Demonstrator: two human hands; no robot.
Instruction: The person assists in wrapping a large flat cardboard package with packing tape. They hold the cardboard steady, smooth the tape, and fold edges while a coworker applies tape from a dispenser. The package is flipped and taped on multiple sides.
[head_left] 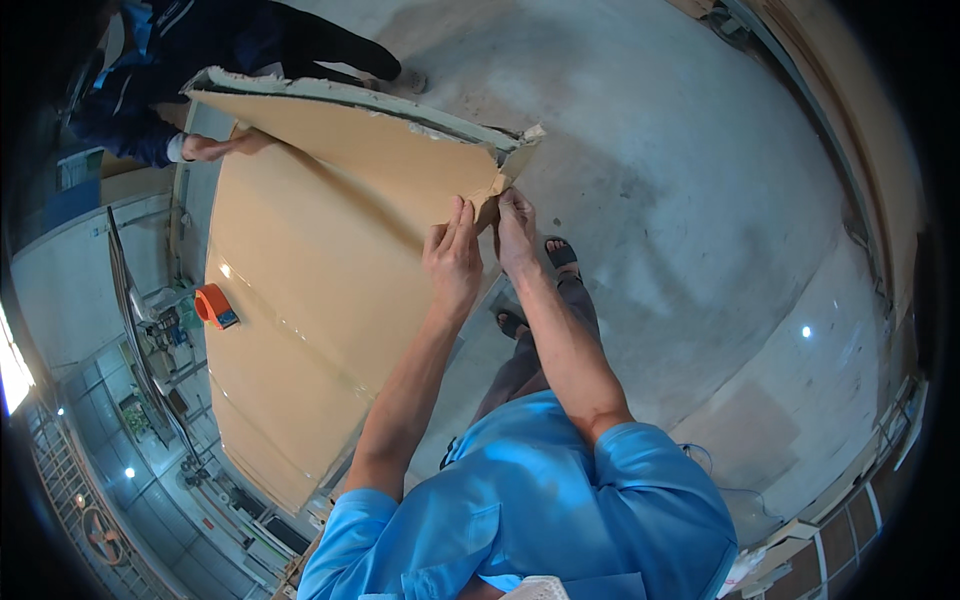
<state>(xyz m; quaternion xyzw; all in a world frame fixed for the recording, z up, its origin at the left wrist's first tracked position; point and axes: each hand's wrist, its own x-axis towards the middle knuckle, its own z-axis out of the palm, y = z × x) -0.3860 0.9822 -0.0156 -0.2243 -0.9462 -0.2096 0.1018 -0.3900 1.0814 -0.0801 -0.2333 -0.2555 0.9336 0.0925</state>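
A large brown paper sheet (290,260) covers a broad flat stack, its far side folded up along a pale, rough-edged board (360,100). At the near right corner the paper is bunched into a fold. My right hand (516,228) pinches this fold from the right, the fingertips partly hidden behind it. Just left of it my left hand (455,258) grips the same paper, fingers close together and pointing up. An orange tape dispenser (212,305) rests near the sheet's left edge. Strips of clear, shiny tape run across the paper.
Across the stack a co-worker in dark clothes (220,40) has a hand (220,147) on the paper's far left part. Grey concrete floor (680,200) spreads to the right. Machinery with pipes (165,330) stands at left. Long boards (850,100) line the far right wall.
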